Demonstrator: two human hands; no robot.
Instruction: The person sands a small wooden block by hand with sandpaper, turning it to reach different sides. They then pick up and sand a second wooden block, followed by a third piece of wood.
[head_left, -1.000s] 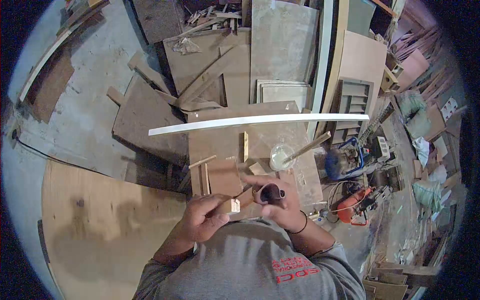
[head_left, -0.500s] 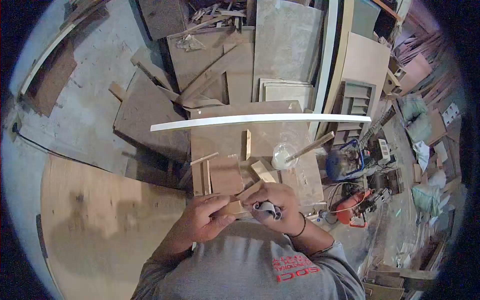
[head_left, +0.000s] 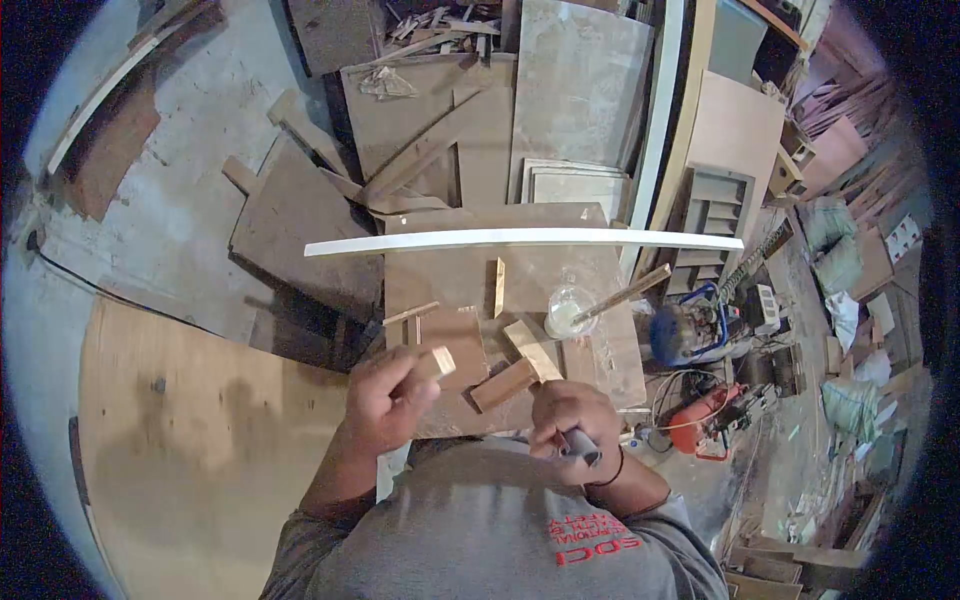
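So, far L: pale plywood sheet (head_left: 200, 420), off the desk's (head_left: 440, 265) L side. Next, long white strip (head_left: 525, 238) runs across nr desk's far edge, both ends sticking out past L & R edges. Thin wood strip (head_left: 411, 313) lies by L edge. L hand (head_left: 388, 395), over the nr L corner area, has a small wood block (head_left: 436, 362) pinched btwn thumb & fingers, pale end showing. Just R of that, flat brown board (head_left: 455, 330) on desk, then brown block (head_left: 503, 385) at an angle twd nr edge. Narrow wood pc (head_left: 499, 288) approx mid-desk; pale wood pc (head_left: 530, 350) slants nr brown block. R hand (head_left: 572, 425), at nr edge twd R corner, is curled tight round a rolled grey sheet (head_left: 580, 448). Beyond it, clear cup (head_left: 568, 312) w/ whitish stuff & a stick (head_left: 625, 295) leaning out over R edge. Off desk, R: blue-framed machine (head_left: 680, 335), red tank (head_left: 698, 422) below.
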